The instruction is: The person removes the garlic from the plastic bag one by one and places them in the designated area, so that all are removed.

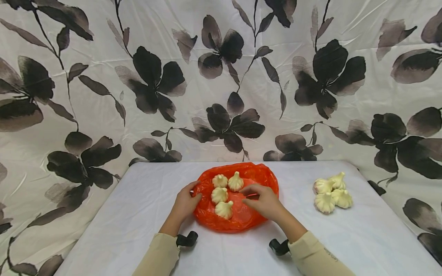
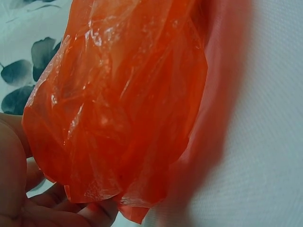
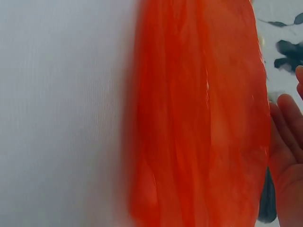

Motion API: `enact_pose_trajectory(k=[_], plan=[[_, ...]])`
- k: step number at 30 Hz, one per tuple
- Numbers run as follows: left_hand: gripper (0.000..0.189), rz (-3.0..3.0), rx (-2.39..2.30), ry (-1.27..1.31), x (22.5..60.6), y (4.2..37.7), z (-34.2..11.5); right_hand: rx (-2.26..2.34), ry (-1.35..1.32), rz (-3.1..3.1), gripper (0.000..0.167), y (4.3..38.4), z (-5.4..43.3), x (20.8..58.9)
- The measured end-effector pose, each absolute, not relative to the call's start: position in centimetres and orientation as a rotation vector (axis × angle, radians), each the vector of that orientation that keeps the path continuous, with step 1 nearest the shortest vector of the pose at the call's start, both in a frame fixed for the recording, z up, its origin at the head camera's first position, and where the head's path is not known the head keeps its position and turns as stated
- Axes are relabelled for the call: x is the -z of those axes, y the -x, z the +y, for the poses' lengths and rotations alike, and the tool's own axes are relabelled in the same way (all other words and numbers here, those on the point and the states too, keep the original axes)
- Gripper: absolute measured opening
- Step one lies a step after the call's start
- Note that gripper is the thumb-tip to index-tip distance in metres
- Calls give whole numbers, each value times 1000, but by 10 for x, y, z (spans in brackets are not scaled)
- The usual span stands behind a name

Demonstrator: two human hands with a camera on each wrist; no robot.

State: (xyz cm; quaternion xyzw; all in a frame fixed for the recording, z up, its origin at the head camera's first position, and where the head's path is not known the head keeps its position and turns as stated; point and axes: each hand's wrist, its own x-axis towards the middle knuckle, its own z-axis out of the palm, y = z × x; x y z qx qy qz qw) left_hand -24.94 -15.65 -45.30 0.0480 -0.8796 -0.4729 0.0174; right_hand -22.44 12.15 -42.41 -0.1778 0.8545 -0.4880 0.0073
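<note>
A red plastic bag [image 1: 255, 220] lies with its mouth spread wide and its rim rolled, and several garlic bulbs [image 1: 219, 195] sit in its left half. My left hand [image 1: 184, 203] grips the bag's left rim, thumb on the inner side. From the left wrist view, the fingers [image 2: 97, 213] curl beneath the crinkled red plastic. Over the bag's right half is my right hand [image 1: 264, 201], its loosely bent fingers pointing toward the bulbs and nothing held in them. In the right wrist view, the bag's wall covers part of this hand [image 3: 289, 156].
Several more garlic bulbs [image 1: 324, 202] stand grouped on the right of the white-covered table [image 1: 138, 214]. Behind it hangs a white cloth [image 1: 193, 96] with dark flowers. Each wrist bears a black camera mount [image 1: 187, 239].
</note>
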Motion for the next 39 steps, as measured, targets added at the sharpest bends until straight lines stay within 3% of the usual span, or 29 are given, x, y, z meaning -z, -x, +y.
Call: enact_pose_trajectory(k=[13,39], plan=[[52,-2728,1469,-131,454,250,-157,1548,747,2568,27,224,100,434],[52,-2737,1472,-136,456,250,-156,1343,771,2698,15,218,87,433]])
